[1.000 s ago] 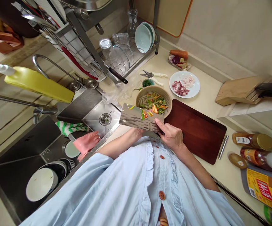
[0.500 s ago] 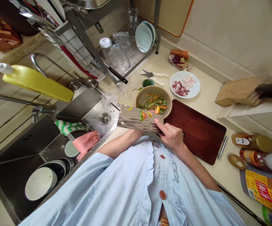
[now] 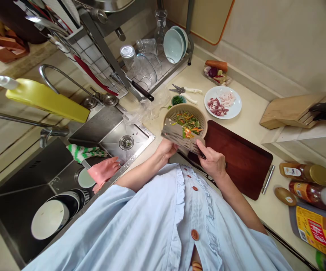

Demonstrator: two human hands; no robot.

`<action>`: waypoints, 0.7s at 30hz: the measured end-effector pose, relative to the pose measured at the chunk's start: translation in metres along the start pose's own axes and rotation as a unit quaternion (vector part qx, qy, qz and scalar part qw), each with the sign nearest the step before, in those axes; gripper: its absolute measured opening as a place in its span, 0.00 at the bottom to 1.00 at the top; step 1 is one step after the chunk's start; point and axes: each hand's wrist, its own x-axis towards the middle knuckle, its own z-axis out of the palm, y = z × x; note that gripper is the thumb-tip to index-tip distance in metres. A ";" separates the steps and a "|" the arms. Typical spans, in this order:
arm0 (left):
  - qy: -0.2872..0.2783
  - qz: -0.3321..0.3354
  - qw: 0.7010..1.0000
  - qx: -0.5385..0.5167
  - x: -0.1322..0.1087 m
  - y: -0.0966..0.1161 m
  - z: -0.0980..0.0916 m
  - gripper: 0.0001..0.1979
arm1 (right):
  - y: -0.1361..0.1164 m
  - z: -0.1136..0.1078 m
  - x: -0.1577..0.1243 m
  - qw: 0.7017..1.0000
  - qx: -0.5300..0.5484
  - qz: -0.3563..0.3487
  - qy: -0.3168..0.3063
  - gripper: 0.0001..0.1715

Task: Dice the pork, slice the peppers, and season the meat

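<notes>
My right hand [image 3: 212, 162] is closed on a cleaver [image 3: 174, 136], thumb along the near edge of its broad blade. The blade tilts over the near rim of a beige colander [image 3: 165, 113], where cut green and orange peppers [image 3: 189, 119] lie. Some pepper pieces [image 3: 188, 132] cling to the blade. Just under the blade's near edge is my left hand [image 3: 166, 148], its fingers partly hidden, so whether it touches the blade is unclear. A dark red cutting board [image 3: 236, 162] lies right of the colander.
Behind the colander are a small bowl of chopped greens [image 3: 178, 99], scissors [image 3: 189, 90] and a plate of cut meat [image 3: 235, 109]. A sink [image 3: 139, 141] lies left. On the right stand a knife block [image 3: 287, 111] and bottles [image 3: 304, 173]. A dish rack [image 3: 168, 77] is at the back.
The cleaver has shifted right and tilted, its blade now over the colander's near side. Pepper pieces on it are bunched closer together. My left hand has moved up and shows more.
</notes>
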 end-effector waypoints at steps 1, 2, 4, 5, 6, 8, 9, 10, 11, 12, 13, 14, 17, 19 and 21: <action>-0.007 -0.001 1.000 -0.011 0.002 0.002 0.001 0.10 | 0.000 -0.001 0.000 1.000 0.004 0.007 -0.006 0.26; -0.010 -0.001 1.000 -0.019 0.004 0.003 0.002 0.09 | -0.001 -0.001 -0.001 1.000 0.012 0.006 -0.013 0.26; -0.013 0.004 1.000 -0.017 0.005 0.002 0.001 0.10 | -0.003 -0.002 0.000 0.999 0.035 -0.009 -0.030 0.26; -0.020 0.006 1.000 -0.010 0.005 0.002 0.000 0.10 | -0.003 -0.002 0.001 0.998 0.048 -0.014 -0.039 0.26; -0.033 0.007 0.999 -0.003 0.005 0.001 0.000 0.11 | -0.003 -0.001 0.003 0.997 0.060 -0.010 -0.047 0.27; -0.067 0.001 0.998 0.010 0.006 0.001 -0.002 0.10 | 0.002 0.000 0.007 0.996 0.074 0.026 -0.053 0.28; -0.079 -0.009 0.997 0.014 0.006 0.002 -0.002 0.11 | 0.005 0.000 0.009 0.994 0.076 0.052 -0.053 0.29; -0.084 -0.017 0.996 0.017 0.006 0.002 -0.002 0.12 | 0.008 0.000 0.010 0.993 0.079 0.075 -0.051 0.29; -0.085 -0.024 0.996 0.018 0.007 0.002 -0.003 0.13 | 0.010 -0.001 0.011 0.991 0.084 0.092 -0.047 0.30; -0.086 -0.027 0.996 0.019 0.007 0.003 -0.003 0.13 | 0.012 -0.002 0.011 0.990 0.097 0.097 -0.043 0.30; -0.087 -0.025 0.996 0.019 0.008 0.003 -0.002 0.13 | 0.012 -0.003 0.011 0.988 0.116 0.091 -0.039 0.30; -0.087 -0.019 0.996 0.018 0.008 0.003 -0.002 0.13 | 0.011 -0.004 0.011 0.986 0.141 0.075 -0.036 0.29; -0.094 0.000 0.996 0.010 0.004 0.004 0.000 0.12 | 0.010 -0.003 0.011 0.978 0.201 0.037 -0.032 0.29; -0.094 -0.001 0.996 0.005 -0.001 0.007 0.001 0.13 | 0.013 0.000 0.012 0.979 0.194 0.057 -0.030 0.28; -0.084 -0.011 0.996 0.003 -0.004 0.010 0.001 0.14 | 0.018 0.002 0.013 0.980 0.177 0.088 -0.021 0.28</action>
